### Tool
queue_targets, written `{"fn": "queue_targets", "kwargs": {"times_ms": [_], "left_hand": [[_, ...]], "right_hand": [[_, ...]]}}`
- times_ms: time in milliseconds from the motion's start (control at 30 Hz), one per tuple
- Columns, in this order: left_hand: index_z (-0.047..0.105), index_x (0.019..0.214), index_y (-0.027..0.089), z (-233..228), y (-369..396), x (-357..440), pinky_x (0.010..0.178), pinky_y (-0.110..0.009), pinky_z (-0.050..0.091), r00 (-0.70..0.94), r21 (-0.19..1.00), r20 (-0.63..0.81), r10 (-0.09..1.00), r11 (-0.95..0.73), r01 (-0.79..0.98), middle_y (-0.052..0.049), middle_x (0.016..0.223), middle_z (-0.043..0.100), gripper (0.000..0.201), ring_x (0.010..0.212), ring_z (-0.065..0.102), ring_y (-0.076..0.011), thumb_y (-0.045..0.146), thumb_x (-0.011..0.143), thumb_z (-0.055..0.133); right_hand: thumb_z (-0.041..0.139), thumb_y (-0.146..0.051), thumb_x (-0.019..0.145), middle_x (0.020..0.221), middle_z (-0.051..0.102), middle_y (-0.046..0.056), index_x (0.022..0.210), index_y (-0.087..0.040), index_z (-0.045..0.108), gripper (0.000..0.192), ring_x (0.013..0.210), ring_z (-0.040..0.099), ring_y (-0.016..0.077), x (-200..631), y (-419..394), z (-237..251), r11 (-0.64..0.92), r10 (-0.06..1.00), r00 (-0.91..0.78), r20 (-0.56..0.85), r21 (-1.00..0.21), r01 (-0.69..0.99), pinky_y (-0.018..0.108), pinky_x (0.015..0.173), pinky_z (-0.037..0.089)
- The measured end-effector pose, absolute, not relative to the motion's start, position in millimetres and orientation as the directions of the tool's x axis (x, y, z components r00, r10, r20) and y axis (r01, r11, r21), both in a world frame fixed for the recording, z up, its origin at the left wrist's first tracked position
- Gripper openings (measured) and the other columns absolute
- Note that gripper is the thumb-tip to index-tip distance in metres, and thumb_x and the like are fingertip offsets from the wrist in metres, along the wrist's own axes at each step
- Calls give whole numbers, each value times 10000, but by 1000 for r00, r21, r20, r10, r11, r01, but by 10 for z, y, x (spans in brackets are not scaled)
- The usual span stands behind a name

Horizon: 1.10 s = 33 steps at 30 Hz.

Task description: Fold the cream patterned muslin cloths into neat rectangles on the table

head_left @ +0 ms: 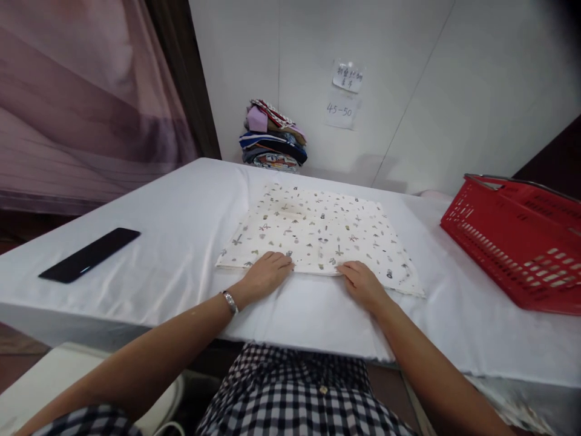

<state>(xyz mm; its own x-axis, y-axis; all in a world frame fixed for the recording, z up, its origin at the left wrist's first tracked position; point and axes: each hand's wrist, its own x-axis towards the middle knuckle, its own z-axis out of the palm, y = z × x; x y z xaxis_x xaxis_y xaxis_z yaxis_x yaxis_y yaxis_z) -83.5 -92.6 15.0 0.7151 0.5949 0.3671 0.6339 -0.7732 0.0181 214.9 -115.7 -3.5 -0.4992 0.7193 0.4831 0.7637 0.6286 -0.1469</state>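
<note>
Left hand (271, 270) and right hand (362, 281), fingers close together; whether they pinch, I can't tell. On the white cloth-covered table (181, 212) lies cream printed rectangular fabric (313, 227), near edge at their fingertips; red plastic basket (494, 212) right, flat black slab (91, 254) left.

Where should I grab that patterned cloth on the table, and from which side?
Probably by the near edge, pinched toward its two corners, coming from your own side. The patterned cloth lies flat on the white table, so an edge offers more to pinch than its middle. That near edge faces you, and your left hand and right hand touch it.
</note>
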Motion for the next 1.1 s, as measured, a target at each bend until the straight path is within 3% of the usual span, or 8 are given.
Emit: {"fn": "queue_targets", "kwargs": {"times_ms": [233,367,533,700,833,1100], "left_hand": [[578,865,176,115,-869,-665,786,-338,359,740,-57,335,583,-772,633,-49,947,603,166,896,513,-182,172,910,418],[588,925,185,78,-841,-675,772,-334,366,722,-33,331,608,-757,653,-43,995,611,147,899,518,-184,212,912,445],[583,1062,183,19,-813,-737,766,-335,380,658,-42,400,638,-705,708,-60,1052,621,212,911,529,-190,150,901,449],[620,965,172,24,-824,-709,745,-322,394,656,-38,425,624,-712,701,-51,986,636,178,888,532,-186,149,893,458],[610,918,171,16,-827,-702,743,-315,391,691,-54,415,592,-742,668,-48,955,630,174,884,528,-179,116,881,450],[586,850,165,13,-804,-692,721,-307,377,681,-113,447,580,-719,686,-46,913,619,139,837,516,-174,86,848,472]], "right_hand": [[400,-102,860,1002,609,93,1095,-212,598,327,911,558,214,2175,-1185,-20,654,708,-492,508,-207,727,376,769,508],[400,-83,848,1027,597,92,1103,-203,589,339,934,544,210,2181,-1193,-37,634,735,-480,478,-234,738,366,782,502],[413,-69,826,1012,595,86,1082,-207,598,346,907,531,217,2145,-1196,-31,622,765,-538,354,-190,759,377,764,485],[438,-120,853,1024,594,102,1075,-182,602,284,909,520,226,2106,-1186,-9,618,767,-545,337,-161,770,381,786,467],[422,-71,823,1046,595,105,1093,-183,600,343,940,523,231,2091,-1175,-21,588,788,-526,319,-142,796,383,789,476],[390,-115,873,1016,603,105,1106,-199,594,321,922,552,217,2138,-1184,-41,679,698,-534,478,-204,705,376,769,507]]}}
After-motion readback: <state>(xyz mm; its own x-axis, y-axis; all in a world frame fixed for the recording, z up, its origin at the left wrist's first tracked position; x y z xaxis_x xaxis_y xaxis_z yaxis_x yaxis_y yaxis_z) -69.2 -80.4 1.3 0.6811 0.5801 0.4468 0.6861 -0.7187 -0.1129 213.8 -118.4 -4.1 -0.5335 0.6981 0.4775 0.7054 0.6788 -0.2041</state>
